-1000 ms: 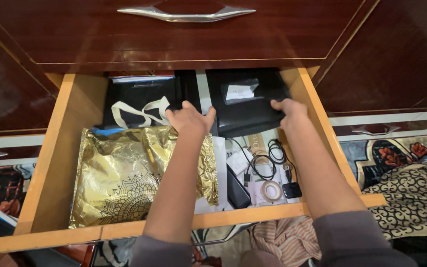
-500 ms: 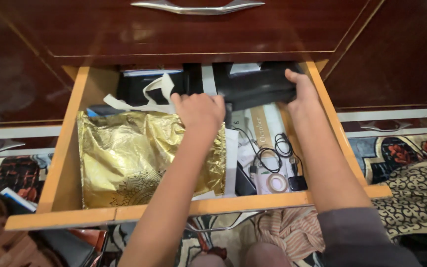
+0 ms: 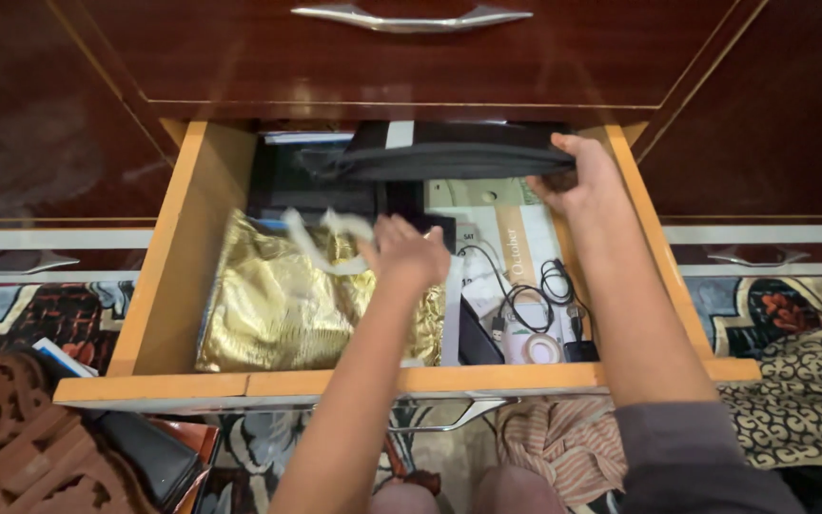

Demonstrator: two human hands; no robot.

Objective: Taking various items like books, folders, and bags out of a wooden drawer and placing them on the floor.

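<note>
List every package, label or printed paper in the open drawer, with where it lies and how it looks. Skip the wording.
Gold bag: drawer's left half, crinkled shiny foil with pale handles, under the left hand.
Black case: back of drawer, flat and dark with a pale strip, lifted in the right hand.
Printed papers: right half, white and tan sheets under black cables.
Tape roll: front right, small pale ring.

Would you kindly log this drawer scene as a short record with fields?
Place: open wooden drawer beneath a shut dark one
Left hand: over the gold bag, at its white handles
Right hand: gripping a black flat case, lifted at the drawer's back
Under the case: papers
Front right: black cables, tape roll
</note>
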